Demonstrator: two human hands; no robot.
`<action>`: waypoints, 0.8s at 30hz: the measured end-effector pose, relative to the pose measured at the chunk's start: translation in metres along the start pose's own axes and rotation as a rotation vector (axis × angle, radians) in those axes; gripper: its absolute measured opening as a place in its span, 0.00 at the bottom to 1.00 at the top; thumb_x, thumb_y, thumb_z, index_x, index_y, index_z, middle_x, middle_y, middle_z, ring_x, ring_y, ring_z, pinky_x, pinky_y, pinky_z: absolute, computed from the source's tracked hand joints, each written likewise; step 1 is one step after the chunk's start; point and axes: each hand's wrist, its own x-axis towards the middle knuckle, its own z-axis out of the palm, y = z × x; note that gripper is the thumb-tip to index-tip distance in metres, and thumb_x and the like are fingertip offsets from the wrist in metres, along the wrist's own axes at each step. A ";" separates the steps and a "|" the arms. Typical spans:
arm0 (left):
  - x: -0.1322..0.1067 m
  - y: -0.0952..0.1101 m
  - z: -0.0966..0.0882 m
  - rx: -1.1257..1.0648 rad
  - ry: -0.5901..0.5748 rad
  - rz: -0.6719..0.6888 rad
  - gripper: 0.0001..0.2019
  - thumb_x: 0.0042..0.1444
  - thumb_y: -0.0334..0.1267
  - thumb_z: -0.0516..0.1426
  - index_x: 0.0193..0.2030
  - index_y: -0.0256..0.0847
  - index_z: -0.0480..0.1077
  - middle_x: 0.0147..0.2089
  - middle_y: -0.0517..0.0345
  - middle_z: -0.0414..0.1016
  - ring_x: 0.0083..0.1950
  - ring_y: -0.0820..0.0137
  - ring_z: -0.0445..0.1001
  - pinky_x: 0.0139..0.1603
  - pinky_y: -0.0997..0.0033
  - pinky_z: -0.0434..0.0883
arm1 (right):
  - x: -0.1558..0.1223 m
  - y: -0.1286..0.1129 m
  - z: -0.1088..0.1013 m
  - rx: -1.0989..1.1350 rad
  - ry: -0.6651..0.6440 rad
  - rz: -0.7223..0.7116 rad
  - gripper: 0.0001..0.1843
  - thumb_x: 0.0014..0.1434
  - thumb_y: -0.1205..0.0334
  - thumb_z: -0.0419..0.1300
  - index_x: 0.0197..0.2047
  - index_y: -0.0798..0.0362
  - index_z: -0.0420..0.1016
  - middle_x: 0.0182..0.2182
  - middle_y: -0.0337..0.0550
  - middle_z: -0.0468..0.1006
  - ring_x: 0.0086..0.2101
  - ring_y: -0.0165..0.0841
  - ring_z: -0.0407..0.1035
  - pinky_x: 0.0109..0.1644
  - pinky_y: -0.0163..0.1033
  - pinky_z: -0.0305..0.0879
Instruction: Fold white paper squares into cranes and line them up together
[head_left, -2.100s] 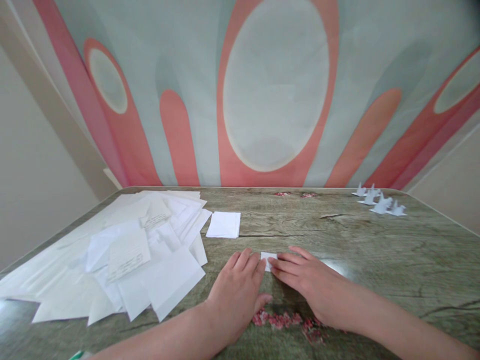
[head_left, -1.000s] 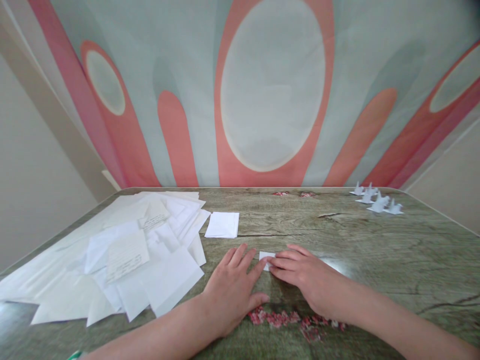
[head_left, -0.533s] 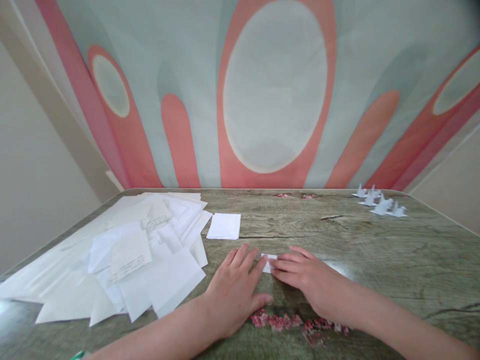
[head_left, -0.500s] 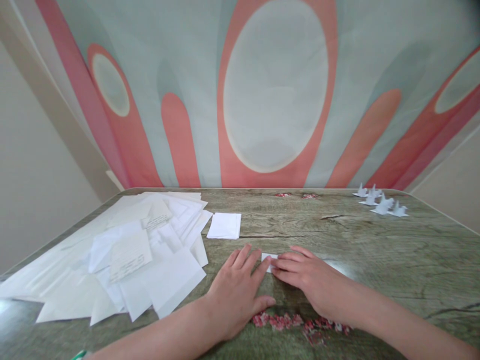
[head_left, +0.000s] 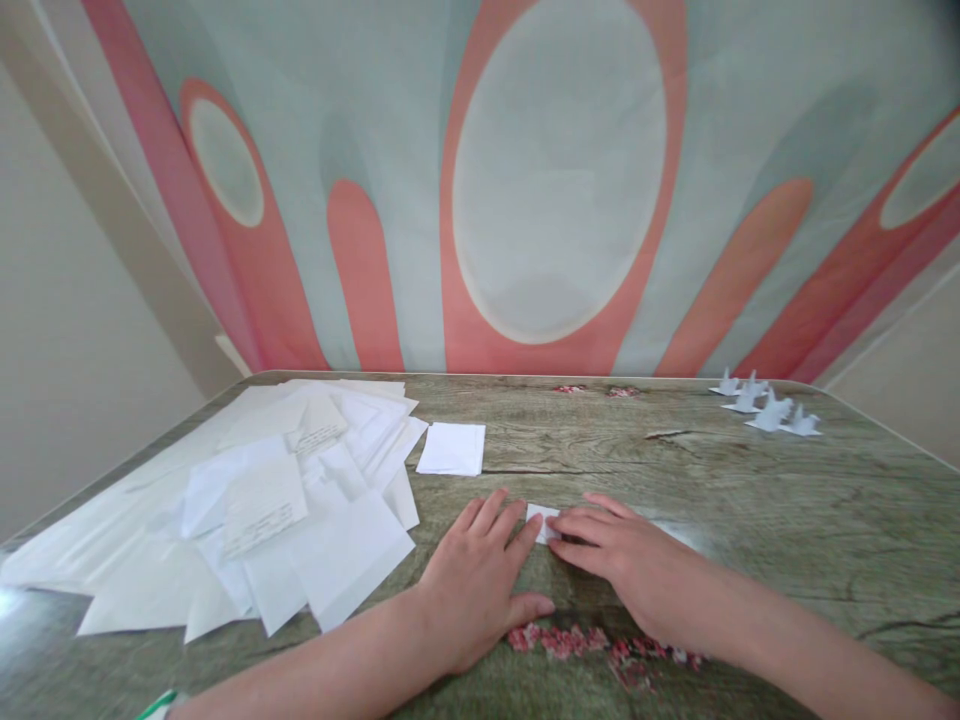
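A small folded piece of white paper [head_left: 543, 522] lies flat on the wooden table, between my two hands. My left hand [head_left: 476, 575] rests palm down with its fingers spread, the index fingertip pressing the paper's left part. On the paper's right edge lie the fingertips of my right hand [head_left: 622, 555], whose fingers are stretched out and cover some of it. Neither hand is closed around anything. Just beyond my left hand sits a neat stack of square white paper [head_left: 451, 449].
A broad, loose pile of white paper sheets [head_left: 292, 520] covers the table's left side, some with printed lines. Several folded paper cranes [head_left: 772, 410] stand at the far right. The table [head_left: 765, 520] carries printed pink flowers, and a patterned curtain [head_left: 559, 180] hangs behind it.
The whole view has shifted slightly. My right fingertips show a little more of the folded paper between the hands; otherwise both hands keep their places.
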 end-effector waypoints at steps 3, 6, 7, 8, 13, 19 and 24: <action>0.002 -0.002 -0.001 -0.022 0.027 0.000 0.29 0.58 0.58 0.45 0.61 0.44 0.56 0.62 0.49 0.57 0.64 0.53 0.50 0.60 0.51 0.55 | -0.002 -0.008 0.002 -0.009 0.027 -0.006 0.32 0.44 0.72 0.55 0.56 0.56 0.64 0.56 0.50 0.65 0.54 0.41 0.57 0.63 0.52 0.37; 0.007 -0.005 0.001 -0.033 0.079 -0.010 0.22 0.61 0.49 0.46 0.59 0.45 0.58 0.61 0.50 0.58 0.64 0.55 0.50 0.59 0.52 0.56 | -0.004 -0.021 0.004 -0.016 0.055 -0.018 0.28 0.47 0.73 0.53 0.55 0.55 0.66 0.55 0.50 0.66 0.55 0.41 0.57 0.64 0.51 0.37; 0.008 -0.006 0.002 -0.038 0.092 -0.013 0.20 0.62 0.45 0.47 0.59 0.44 0.59 0.61 0.50 0.58 0.64 0.56 0.50 0.59 0.53 0.57 | -0.005 -0.025 0.004 -0.006 0.059 -0.036 0.29 0.47 0.72 0.54 0.55 0.56 0.65 0.55 0.51 0.66 0.54 0.41 0.57 0.64 0.51 0.37; 0.010 -0.007 0.003 -0.049 0.103 -0.015 0.18 0.62 0.42 0.47 0.58 0.44 0.60 0.60 0.50 0.59 0.64 0.57 0.50 0.59 0.53 0.58 | -0.005 -0.028 0.004 0.002 0.065 -0.045 0.29 0.47 0.71 0.55 0.55 0.56 0.64 0.55 0.52 0.66 0.55 0.42 0.57 0.64 0.51 0.37; 0.013 -0.013 0.010 -0.166 0.147 -0.022 0.15 0.61 0.37 0.48 0.54 0.46 0.65 0.56 0.52 0.63 0.62 0.59 0.53 0.59 0.55 0.59 | 0.002 -0.022 0.002 0.131 0.140 -0.041 0.22 0.53 0.76 0.49 0.49 0.50 0.68 0.46 0.44 0.74 0.47 0.35 0.65 0.60 0.47 0.47; 0.015 -0.019 0.016 -0.279 0.194 -0.058 0.15 0.59 0.36 0.52 0.52 0.50 0.68 0.57 0.54 0.63 0.62 0.57 0.53 0.59 0.51 0.56 | 0.021 0.005 0.017 0.336 0.405 0.228 0.05 0.57 0.67 0.55 0.37 0.51 0.71 0.35 0.42 0.73 0.37 0.34 0.66 0.43 0.40 0.61; 0.018 -0.021 0.015 -0.416 0.240 -0.097 0.16 0.53 0.35 0.57 0.50 0.50 0.69 0.56 0.54 0.63 0.60 0.58 0.56 0.59 0.53 0.56 | 0.033 0.010 0.026 0.438 0.404 0.276 0.02 0.55 0.66 0.57 0.32 0.51 0.70 0.32 0.39 0.69 0.34 0.31 0.65 0.39 0.37 0.60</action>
